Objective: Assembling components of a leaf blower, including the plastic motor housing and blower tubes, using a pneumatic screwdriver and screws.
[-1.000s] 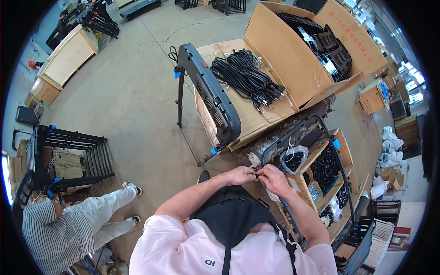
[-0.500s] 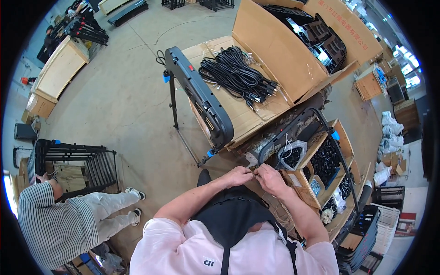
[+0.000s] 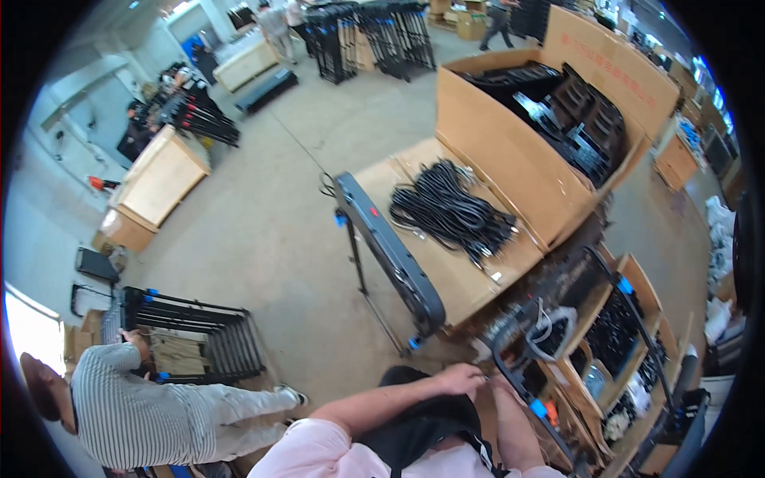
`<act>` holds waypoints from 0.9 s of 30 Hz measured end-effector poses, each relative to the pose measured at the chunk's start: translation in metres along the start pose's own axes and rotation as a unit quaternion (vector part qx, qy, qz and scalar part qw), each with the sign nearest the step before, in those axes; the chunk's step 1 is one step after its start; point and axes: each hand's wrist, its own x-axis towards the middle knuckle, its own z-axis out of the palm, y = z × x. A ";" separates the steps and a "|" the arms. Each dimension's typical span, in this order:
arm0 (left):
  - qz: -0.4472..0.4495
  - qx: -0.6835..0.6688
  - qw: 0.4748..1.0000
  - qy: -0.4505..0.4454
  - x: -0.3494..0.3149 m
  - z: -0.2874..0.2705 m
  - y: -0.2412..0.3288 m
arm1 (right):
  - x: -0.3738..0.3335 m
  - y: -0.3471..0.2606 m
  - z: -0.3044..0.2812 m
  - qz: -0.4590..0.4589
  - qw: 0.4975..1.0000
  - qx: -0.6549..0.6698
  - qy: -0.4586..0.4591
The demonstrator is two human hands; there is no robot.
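Note:
My left hand [image 3: 460,379] is closed, its fingertips pinched together low in front of my dark apron [image 3: 446,418]. Just to its right is my right hand [image 3: 502,387], also closed, close beside the bent corner of a black tubular frame [image 3: 500,352]. Whatever lies between the fingertips is too small and blurred to name. Blue clips [image 3: 539,409] sit on this frame. Ahead of my hands a long black treadmill-like base [image 3: 390,259], with a red switch, rests on edge against the cardboard-covered bench and has a thin black tubular frame attached.
Bundled black cables [image 3: 450,209] lie on the cardboard-topped bench [image 3: 374,177], beside a big carton [image 3: 510,143] of black plastic parts. A wooden compartment bin [image 3: 582,390] with small black parts stands right. At left, a person in a striped shirt [image 3: 143,406] handles stacked black frames [image 3: 231,338].
My view has tilted up and turned, so the bench and bin appear lower and further right. My hands stay close together beside the frame corner. The person at left has turned the head into view.

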 end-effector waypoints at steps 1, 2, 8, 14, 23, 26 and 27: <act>-0.011 0.005 1.000 0.005 -0.004 0.000 0.005 | 0.006 -0.029 -0.008 -0.002 1.000 0.013 0.001; -0.020 0.008 1.000 0.009 -0.006 0.000 0.007 | 0.006 -0.039 -0.008 -0.001 1.000 0.023 0.001; -0.074 0.005 0.997 -0.032 0.000 -0.009 0.000 | -0.004 0.027 -0.018 0.042 0.998 0.047 0.009; -0.022 0.003 1.000 0.005 -0.001 -0.011 -0.004 | -0.007 0.045 -0.012 0.097 0.994 0.058 0.010; 0.000 -0.031 0.999 -0.008 0.010 0.016 0.007 | -0.083 0.060 0.036 0.246 0.857 0.449 0.062; 0.143 -0.030 0.988 0.046 0.026 0.032 -0.033 | -0.149 0.046 0.040 0.238 0.874 0.421 -0.055; 0.097 -0.043 0.994 0.004 0.017 0.021 -0.029 | -0.177 -0.004 0.007 0.218 0.802 0.556 -0.006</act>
